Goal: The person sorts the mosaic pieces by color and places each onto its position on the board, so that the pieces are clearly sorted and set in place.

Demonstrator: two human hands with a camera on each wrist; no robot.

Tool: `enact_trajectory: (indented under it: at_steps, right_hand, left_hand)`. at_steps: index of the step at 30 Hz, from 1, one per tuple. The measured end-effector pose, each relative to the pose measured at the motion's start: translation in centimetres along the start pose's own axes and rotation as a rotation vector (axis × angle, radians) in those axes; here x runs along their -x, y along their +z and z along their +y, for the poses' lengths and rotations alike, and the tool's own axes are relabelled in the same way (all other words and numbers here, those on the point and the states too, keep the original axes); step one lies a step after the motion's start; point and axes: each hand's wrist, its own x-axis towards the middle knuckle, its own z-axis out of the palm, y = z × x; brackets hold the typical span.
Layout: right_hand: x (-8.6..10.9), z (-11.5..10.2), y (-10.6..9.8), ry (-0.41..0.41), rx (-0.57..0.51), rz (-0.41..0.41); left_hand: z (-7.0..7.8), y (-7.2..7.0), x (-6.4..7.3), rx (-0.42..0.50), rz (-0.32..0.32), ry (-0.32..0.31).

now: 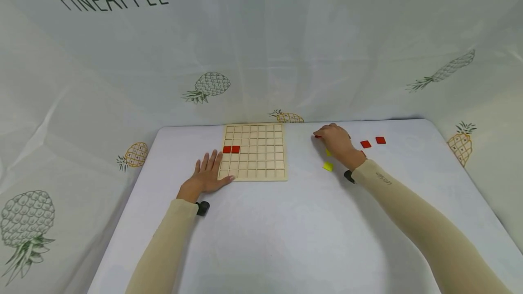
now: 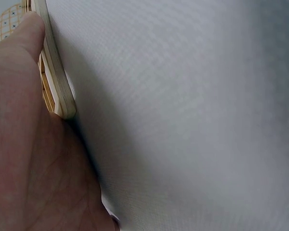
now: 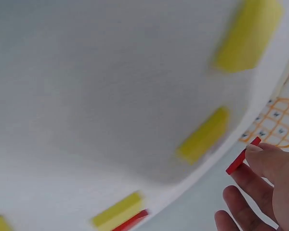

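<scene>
A square wooden grid board [image 1: 255, 160] lies on the white table, with two red tiles [image 1: 235, 149] side by side in cells near its left edge. My left hand [image 1: 207, 177] rests spread at the board's lower left corner, its thumb on the near edge and its fingers along the left side. To the right of the board, my right hand [image 1: 336, 143] pinches a red tile [image 3: 243, 156] between thumb and fingertips, lifted off the table as the right wrist view shows. Yellow tiles [image 3: 204, 134] lie on the table around that hand, partly hidden by it in the head view.
Loose red tiles [image 1: 381, 140] lie right of my right hand. A yellow tile [image 1: 328, 166] sits just on its near side. Behind the table [image 1: 261, 239] hangs a pale curtain [image 1: 261, 35] printed with pineapples.
</scene>
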Motion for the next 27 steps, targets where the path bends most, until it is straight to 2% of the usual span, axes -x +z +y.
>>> enact_trajectory:
  at_steps: [4,10,17,27]
  right_hand:
    - [-0.4,-1.5,-0.2,-0.046,-0.025,0.054]
    - [-1.5,-4.1,-0.1,-0.081,-0.038,0.084]
    - [-2.6,-6.9,0.2,-0.179,-0.073,0.139]
    - [-4.1,-11.4,0.9,-0.284,-0.078,0.125]
  left_hand:
    - [0.2,0.0,0.1,0.004,0.005,0.000]
    - [0.4,-0.2,0.3,-0.002,0.000,0.001]
    - [0.2,-0.2,0.1,-0.010,-0.007,0.000]
    - [-0.2,0.0,-0.2,-0.012,-0.012,-0.005]
